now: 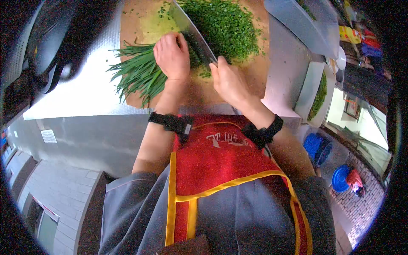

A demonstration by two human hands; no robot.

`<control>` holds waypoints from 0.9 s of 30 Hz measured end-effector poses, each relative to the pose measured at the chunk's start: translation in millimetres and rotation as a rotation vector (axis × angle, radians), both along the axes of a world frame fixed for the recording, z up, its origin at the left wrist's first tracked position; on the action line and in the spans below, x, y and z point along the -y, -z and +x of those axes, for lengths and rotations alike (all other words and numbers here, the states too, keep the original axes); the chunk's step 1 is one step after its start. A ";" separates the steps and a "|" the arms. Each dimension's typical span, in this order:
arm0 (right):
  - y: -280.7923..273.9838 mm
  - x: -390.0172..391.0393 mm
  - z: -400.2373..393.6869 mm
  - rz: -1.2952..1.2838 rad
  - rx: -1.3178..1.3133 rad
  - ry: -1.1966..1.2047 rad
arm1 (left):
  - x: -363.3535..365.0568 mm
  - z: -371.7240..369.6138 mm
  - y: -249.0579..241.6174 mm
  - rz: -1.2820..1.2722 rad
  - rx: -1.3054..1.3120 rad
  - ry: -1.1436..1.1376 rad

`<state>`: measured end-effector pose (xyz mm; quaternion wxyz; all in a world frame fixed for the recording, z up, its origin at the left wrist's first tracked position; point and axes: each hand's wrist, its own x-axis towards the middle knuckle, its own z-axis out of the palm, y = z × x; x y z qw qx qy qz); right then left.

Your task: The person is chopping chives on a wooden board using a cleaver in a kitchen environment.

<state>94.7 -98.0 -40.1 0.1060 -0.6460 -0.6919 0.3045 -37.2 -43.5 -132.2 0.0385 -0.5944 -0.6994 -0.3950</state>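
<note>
My left hand (173, 57) presses down on a bundle of long green chives (142, 70), its fingers curled over them. The cut ends lie beside the blade, and the loose tips fan out to the left. In my right hand (229, 83) is the handle of a cleaver (193, 32), its wide blade slanting up and left against the bundle. A large heap of chopped chives (225, 27) lies to the right of the blade. Everything rests on a wooden cutting board (250, 85), where small green bits are scattered.
The board sits on a metal counter (287, 63). At the upper right stands a clear plastic bin (310, 21); below it is a white container (312, 80) with chopped greens (318, 95). Blue tubs (340, 177) are on the brick floor at right.
</note>
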 end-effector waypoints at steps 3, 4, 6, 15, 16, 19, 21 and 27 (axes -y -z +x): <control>-18.4 5.3 8.2 0.065 -0.036 0.026 | -4.2 0.4 0.1 0.006 0.005 -0.013; -27.1 12.2 8.0 0.087 -0.033 0.030 | -2.8 0.6 -0.7 -0.002 0.010 -0.016; -39.6 19.9 7.0 -0.026 0.086 0.012 | -1.3 1.3 -3.8 0.001 0.031 -0.029; -32.1 20.6 -4.1 -0.028 0.133 -0.082 | -4.4 -1.2 2.7 -0.016 -0.052 -0.015; -21.1 16.7 -7.4 -0.023 0.135 -0.077 | -3.3 -1.1 2.7 -0.025 -0.051 -0.008; -2.5 -0.9 -3.0 -0.113 0.063 -0.047 | -7.1 -2.4 2.5 0.010 -0.042 -0.011; 5.1 8.8 8.1 0.121 0.007 -0.054 | 0.8 0.1 1.8 0.008 -0.011 0.008; -38.4 30.0 8.5 0.002 0.084 -0.002 | -2.9 -0.1 1.3 0.029 0.031 -0.004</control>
